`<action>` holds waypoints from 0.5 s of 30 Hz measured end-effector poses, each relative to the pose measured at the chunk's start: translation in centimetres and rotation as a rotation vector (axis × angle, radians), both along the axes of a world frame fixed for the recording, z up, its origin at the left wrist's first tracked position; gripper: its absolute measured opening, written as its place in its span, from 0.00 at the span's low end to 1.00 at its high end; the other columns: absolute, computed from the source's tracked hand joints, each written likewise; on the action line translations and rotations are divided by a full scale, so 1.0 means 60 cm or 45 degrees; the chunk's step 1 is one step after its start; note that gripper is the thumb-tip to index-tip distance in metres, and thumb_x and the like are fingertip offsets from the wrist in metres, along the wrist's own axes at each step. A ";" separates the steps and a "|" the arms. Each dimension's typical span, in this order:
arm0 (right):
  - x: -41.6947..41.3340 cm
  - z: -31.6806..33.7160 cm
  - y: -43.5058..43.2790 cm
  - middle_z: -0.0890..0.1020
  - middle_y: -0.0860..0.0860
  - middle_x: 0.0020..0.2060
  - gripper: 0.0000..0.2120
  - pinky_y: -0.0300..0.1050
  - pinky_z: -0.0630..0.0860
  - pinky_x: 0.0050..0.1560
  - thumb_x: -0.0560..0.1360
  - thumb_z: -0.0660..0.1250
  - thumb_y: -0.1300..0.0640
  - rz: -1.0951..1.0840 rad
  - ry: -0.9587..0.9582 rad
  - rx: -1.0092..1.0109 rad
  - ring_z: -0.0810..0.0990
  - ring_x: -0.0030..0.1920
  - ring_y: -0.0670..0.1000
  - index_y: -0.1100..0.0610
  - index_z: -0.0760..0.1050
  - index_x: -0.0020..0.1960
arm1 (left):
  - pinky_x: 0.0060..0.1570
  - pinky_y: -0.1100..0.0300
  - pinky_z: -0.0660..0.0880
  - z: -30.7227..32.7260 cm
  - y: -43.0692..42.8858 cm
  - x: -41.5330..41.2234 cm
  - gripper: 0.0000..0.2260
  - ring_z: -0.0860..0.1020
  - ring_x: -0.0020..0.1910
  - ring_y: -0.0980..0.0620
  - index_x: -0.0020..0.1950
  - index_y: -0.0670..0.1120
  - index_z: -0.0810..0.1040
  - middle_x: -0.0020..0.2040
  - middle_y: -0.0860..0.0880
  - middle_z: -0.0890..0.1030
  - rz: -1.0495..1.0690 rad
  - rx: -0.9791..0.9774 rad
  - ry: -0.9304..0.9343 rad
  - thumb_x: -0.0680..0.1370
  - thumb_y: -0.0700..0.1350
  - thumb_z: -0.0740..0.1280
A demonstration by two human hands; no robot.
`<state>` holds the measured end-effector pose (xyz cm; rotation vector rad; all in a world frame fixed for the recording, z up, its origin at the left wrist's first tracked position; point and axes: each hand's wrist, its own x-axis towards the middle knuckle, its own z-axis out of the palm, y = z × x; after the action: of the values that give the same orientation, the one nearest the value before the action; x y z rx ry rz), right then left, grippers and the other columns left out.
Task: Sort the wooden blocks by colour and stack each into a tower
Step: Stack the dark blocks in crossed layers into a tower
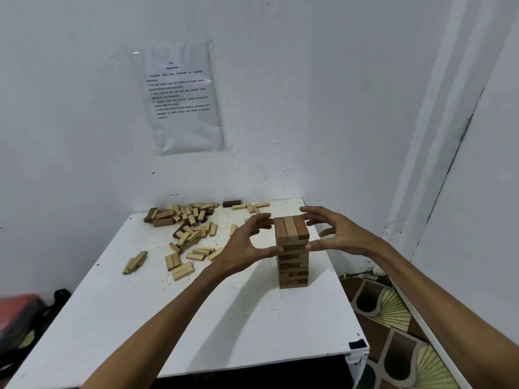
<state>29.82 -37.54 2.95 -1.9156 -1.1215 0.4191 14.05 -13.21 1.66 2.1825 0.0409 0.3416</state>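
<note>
The left hand (241, 245) and right hand (339, 234) flanked the brown tower (292, 256) by the worktop's (196, 318) right edge, fingers (261, 220) spread, unclenched, thumbs touching it.

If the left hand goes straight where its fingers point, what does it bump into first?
The brown tower. The left hand points its fingers right, at the tower's top layers. Its thumb looks to be touching the tower's side, though depth is hard to judge.
</note>
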 end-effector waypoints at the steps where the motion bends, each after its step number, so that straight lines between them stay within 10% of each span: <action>1: -0.001 0.000 0.000 0.75 0.36 0.69 0.45 0.47 0.78 0.64 0.64 0.78 0.36 -0.004 0.003 0.016 0.74 0.67 0.38 0.40 0.65 0.77 | 0.72 0.56 0.71 -0.002 0.001 0.001 0.41 0.76 0.67 0.63 0.77 0.53 0.67 0.69 0.58 0.78 -0.005 -0.006 0.000 0.68 0.59 0.80; 15: -0.021 0.012 0.037 0.76 0.33 0.66 0.37 0.38 0.76 0.60 0.64 0.76 0.33 -0.058 -0.064 0.168 0.74 0.65 0.34 0.40 0.74 0.70 | 0.69 0.57 0.73 -0.009 -0.007 0.013 0.41 0.78 0.65 0.63 0.76 0.54 0.71 0.65 0.57 0.81 0.035 -0.039 -0.047 0.66 0.62 0.79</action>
<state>28.58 -35.34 3.69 -1.8406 -1.1084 0.2664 14.83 -13.63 1.14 2.1463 0.0553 0.3946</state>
